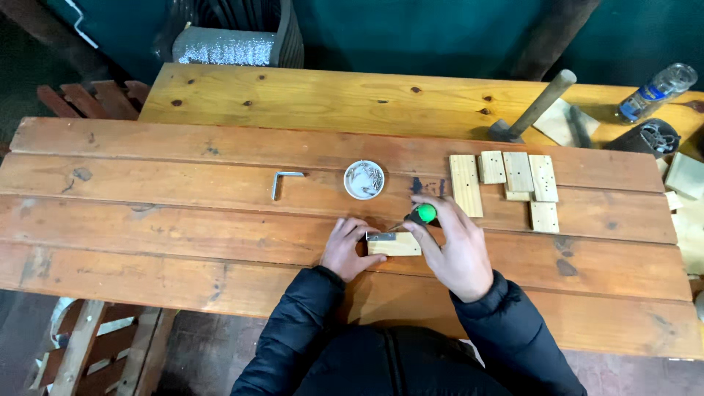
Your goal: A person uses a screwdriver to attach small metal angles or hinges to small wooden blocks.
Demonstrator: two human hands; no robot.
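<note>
Left hand [348, 248] steadies wood block [394, 244]; right hand [453, 246] grips green-handled screwdriver [419, 215]; dish [364, 180], probably of screws, just beyond.

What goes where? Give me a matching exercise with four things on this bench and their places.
Things:
1. white dish
2. metal bracket
3. hammer
4. screwdriver

Places:
A. in the right hand
B. far right, on the rear table
C. lying loose, left of the dish
D. mid-bench, just beyond the hands

Pairs: 1-D, 2-C, 3-B, 4-A
</note>
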